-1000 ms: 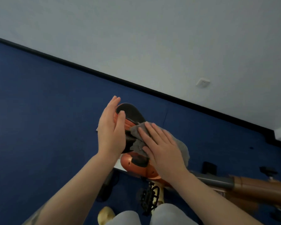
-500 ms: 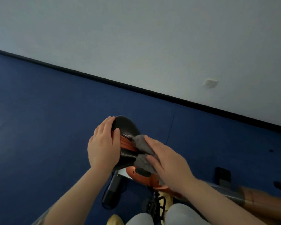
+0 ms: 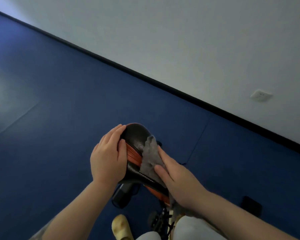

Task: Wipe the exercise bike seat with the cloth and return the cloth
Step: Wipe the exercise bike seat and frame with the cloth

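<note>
Seat: I see the exercise bike seat [image 3: 137,144] at lower centre, black perforated with an orange band across it, standing above the blue floor [image 3: 59,118].
Seat axis: I read its long axis as running from the near right, under my right wrist, up to the rounded end at the far left.
Left hand: my left hand [image 3: 107,158] lies flat along the seat's left flank, fingers straight and together, thumb on the orange band; it braces and curls round nothing.
Right hand: my right hand [image 3: 178,177] presses the cloth onto the seat's right side with straight fingers, not pinching it.
Cloth: the grey cloth [image 3: 150,158] is bunched between my right fingers and the seat, its free end poking up toward the far rounded end.
Nearer hand: the right one carries the cloth, so in my judgement the wiping stroke belongs to it, running along the long axis.
Unwiped part: the far rounded end lies just beyond the cloth's tip.
Return spot: I cannot see where the cloth goes back.
</note>
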A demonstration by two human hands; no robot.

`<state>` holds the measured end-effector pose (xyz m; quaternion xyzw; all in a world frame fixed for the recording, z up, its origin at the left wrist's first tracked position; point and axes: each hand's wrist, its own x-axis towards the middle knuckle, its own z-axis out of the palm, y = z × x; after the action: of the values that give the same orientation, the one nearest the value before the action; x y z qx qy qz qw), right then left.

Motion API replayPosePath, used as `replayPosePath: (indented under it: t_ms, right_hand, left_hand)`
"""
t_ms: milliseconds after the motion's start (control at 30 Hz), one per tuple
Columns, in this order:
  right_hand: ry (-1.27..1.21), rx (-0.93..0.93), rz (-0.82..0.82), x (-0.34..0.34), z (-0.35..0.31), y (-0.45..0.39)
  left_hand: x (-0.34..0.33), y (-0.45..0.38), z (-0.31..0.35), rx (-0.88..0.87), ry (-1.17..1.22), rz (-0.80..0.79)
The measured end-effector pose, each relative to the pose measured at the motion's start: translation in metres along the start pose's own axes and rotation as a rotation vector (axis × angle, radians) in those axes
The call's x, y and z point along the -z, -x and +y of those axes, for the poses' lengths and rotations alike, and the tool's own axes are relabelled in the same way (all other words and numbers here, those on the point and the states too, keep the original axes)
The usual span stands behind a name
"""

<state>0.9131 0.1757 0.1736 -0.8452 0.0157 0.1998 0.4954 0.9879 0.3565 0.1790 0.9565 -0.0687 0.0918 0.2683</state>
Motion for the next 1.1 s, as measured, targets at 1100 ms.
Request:
replayPosePath:
  t_ms: [1100]
  right_hand:
    - [-0.355, 0.045, -0.06, 0.005, 0.011, -0.015]
  left_hand:
    - [-0.004, 0.004, 0.002, 0.036, 0.028, 0.13]
